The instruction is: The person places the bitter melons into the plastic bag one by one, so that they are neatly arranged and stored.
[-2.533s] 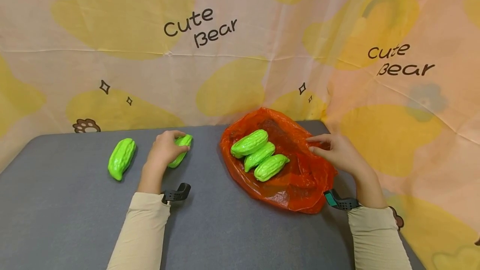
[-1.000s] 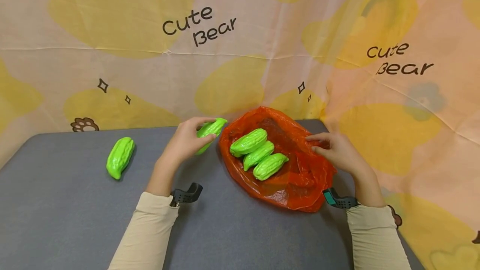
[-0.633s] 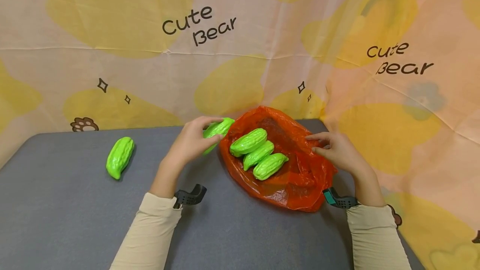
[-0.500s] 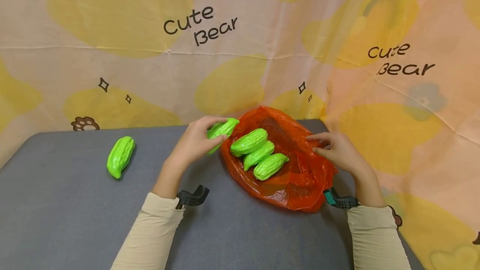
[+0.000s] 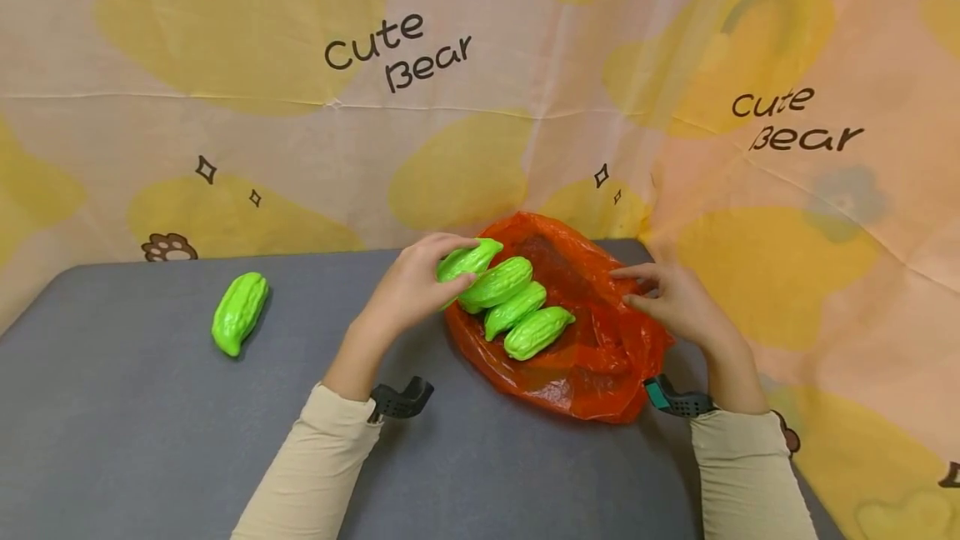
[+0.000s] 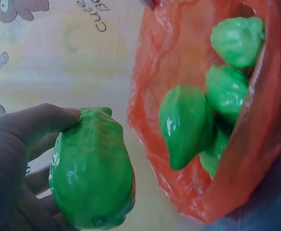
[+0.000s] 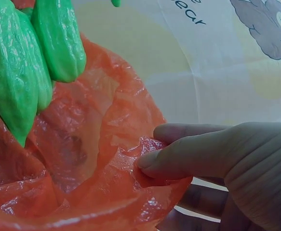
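Note:
My left hand (image 5: pixel 411 286) grips a shiny bright green bitter melon (image 6: pixel 93 168) between thumb and fingers. It is held up at the left rim of a red plastic bag (image 5: pixel 577 382), which lies spread open on the table. Inside the bag sit several more bitter melons (image 5: pixel 538 333), bunched toward its left side. My right hand (image 5: pixel 682 307) pinches the bag's right edge; in the right wrist view the thumb (image 7: pixel 152 161) presses the crinkled film against the fingers. One other bitter melon (image 5: pixel 240 313) lies alone on the table at the left.
The grey table (image 5: pixel 150 440) runs up to a patterned cloth backdrop (image 5: pixel 465 165) behind and at the right. Black wrist bands with camera mounts (image 5: pixel 403 398) jut out from both wrists.
My left hand has picked up the bitter melon from the table and carried it right to the bag's left rim. My right hand has stayed at the bag's edge.

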`<state>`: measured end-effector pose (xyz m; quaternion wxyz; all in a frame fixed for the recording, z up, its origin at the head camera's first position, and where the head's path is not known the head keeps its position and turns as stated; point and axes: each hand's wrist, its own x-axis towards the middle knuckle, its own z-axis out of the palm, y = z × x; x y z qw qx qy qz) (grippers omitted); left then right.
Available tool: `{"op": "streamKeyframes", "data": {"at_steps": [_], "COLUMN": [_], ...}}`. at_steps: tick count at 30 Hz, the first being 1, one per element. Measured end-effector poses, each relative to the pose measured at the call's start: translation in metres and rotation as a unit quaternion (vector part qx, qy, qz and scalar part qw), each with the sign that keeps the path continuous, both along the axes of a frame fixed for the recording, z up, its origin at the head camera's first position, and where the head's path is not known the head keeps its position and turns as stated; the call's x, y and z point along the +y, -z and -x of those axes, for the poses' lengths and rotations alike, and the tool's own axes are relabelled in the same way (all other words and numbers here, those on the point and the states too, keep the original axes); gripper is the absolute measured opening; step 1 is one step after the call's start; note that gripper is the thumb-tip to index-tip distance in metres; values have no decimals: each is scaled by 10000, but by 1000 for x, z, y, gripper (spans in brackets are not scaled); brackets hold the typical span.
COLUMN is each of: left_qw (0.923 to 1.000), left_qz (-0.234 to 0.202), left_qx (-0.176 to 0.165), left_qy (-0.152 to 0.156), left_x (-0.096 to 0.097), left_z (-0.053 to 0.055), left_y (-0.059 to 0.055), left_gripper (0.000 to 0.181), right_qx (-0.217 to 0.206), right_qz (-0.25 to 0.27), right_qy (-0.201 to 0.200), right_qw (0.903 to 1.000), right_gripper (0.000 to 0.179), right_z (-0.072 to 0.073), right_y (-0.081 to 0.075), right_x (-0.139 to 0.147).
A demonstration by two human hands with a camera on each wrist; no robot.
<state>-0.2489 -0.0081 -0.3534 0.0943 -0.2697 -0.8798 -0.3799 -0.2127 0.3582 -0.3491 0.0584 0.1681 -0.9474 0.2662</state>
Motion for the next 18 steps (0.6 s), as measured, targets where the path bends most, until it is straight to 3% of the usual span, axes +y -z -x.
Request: {"op": "streamKeyframes", "data": {"at_steps": [9,18], "left_qw": [9997,9992], "left_qz": [73,145], "left_qx": [-242,-353], "left_qy": [36,106], "left_x": [25,50], "left_z": [-2,0], "left_y": [3,-1], "left_gripper": [44,45], "right_qx": [-141,-152], "right_qz": [78,195], "right_qy": [-30,77], "right_qw": [9999,9997], "right_gripper": [40,48], "right_z": [0,1], "right_y": [4,1], "right_x": [1,1]}}
